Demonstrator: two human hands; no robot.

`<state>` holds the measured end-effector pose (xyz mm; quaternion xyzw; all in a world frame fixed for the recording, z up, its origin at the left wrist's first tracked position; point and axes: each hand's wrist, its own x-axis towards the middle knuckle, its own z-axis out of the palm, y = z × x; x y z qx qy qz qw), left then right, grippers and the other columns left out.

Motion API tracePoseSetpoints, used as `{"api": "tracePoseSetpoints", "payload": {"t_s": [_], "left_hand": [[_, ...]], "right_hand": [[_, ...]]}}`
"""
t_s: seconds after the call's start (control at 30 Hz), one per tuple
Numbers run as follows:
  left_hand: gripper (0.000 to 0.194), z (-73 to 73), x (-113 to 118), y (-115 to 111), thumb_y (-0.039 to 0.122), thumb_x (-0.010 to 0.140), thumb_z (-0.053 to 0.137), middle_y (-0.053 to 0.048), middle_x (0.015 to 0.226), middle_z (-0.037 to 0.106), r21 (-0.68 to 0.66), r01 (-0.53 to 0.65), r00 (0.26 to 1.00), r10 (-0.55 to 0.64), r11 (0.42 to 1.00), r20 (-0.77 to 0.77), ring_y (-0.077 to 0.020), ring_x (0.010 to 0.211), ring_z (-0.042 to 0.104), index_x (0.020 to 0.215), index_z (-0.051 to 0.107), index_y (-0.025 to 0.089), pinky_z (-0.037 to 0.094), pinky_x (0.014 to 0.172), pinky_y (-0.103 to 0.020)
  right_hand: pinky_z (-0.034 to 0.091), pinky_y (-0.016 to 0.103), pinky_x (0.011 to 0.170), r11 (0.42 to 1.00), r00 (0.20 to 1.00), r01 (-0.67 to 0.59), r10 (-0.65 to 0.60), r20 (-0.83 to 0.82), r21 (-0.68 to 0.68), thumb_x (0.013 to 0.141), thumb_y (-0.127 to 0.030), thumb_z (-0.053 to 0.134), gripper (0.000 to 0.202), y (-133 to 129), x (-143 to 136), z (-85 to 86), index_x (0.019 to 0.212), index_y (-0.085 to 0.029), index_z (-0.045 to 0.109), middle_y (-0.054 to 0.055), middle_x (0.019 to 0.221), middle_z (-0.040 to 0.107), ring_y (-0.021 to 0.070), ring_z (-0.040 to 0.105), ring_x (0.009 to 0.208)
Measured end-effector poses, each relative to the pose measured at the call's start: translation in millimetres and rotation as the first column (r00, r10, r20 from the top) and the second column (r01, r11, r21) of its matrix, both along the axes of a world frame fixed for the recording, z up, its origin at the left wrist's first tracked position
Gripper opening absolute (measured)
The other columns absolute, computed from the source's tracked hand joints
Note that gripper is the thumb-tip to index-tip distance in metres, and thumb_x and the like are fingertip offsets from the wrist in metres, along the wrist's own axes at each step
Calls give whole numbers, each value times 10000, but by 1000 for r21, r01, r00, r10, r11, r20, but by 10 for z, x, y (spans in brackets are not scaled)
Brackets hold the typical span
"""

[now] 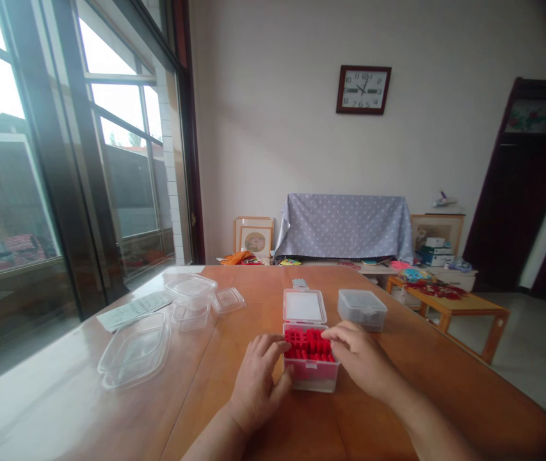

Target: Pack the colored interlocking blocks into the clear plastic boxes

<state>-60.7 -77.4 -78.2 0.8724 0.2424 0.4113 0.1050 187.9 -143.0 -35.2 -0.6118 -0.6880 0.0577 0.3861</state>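
Note:
A clear plastic box (312, 379) stands near the middle of the wooden table (224, 384), its lid (304, 306) tipped back on the far side. Red plastic pieces (307, 346) with square holes fill it in rows. My left hand (262, 378) is at the box's left side, fingertips at the rim and thumb by the front left corner, fingers curved and apart. My right hand (356, 352) reaches over the right rim, its fingertips at the red pieces by the back right corner. Whether those fingertips pinch a piece is too small to tell.
A closed clear box (362, 310) is at the back right. Clear containers (136, 349) and a printed sheet (133, 309) lie on the left. Small grey pieces (300, 283) sit beyond the lid. A low wooden stand (450, 304) is past the right edge.

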Motion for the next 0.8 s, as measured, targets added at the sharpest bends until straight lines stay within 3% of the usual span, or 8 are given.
{"api": "tracePoseSetpoints", "payload": {"t_s": [0.1, 0.27, 0.4, 0.53, 0.63, 0.8], "left_hand": [[382, -50, 12, 17, 236, 891, 607, -113, 1261, 588, -15, 4, 999, -4, 1000, 45, -273, 1159, 564, 1264, 525, 240, 482, 989, -471], [530, -140, 32, 59, 287, 864, 659, -138, 1281, 582, -38, -17, 994, 21, 999, 112, -295, 1201, 571, 1350, 453, 234, 499, 1011, -498], [610, -222, 46, 99, 314, 853, 677, -138, 1267, 601, -108, -39, 990, 53, 993, 134, -280, 1134, 621, 1393, 407, 229, 546, 950, -481], [669, -295, 52, 135, 333, 847, 688, -135, 1306, 599, -185, -24, 988, 51, 982, 145, -257, 1099, 639, 1430, 376, 229, 550, 947, -471], [763, -341, 55, 156, 332, 829, 705, -139, 1356, 589, -228, -25, 986, 61, 973, 152, -252, 1097, 639, 1485, 327, 237, 548, 950, -469], [906, -401, 63, 191, 351, 835, 709, -143, 1429, 550, -274, -6, 986, 52, 962, 161, -243, 1114, 628, 1565, 181, 259, 537, 962, -466]], "right_hand": [[486, 391, 970, 996, 955, 86, -79, -286, 14, 875, -340, 549, 297, 145, 83, -106, 1087, -247, 736, 63, 1116, 723, 249, 653, 1061], [490, 454, 1015, 982, 712, 167, -183, -678, -90, 829, -497, 636, 475, 428, 150, -198, 1224, -240, 695, 119, 1327, 677, 305, 603, 1262], [511, 478, 985, 978, 601, 133, -208, -771, -160, 784, -590, 704, 592, 652, 140, -208, 1268, -250, 672, 132, 1468, 576, 333, 540, 1345], [520, 442, 949, 988, 570, 40, -145, -809, -149, 818, -641, 662, 606, 783, 94, -179, 1288, -258, 646, 110, 1403, 637, 307, 595, 1281], [519, 404, 916, 996, 537, -12, -64, -841, -83, 863, -685, 575, 584, 781, 58, -119, 1240, -248, 661, 93, 1295, 706, 279, 642, 1198], [501, 417, 938, 999, 451, 19, -48, -891, -45, 863, -767, 483, 652, 622, -15, -58, 1144, -220, 702, 100, 1170, 750, 287, 656, 1143]]}}
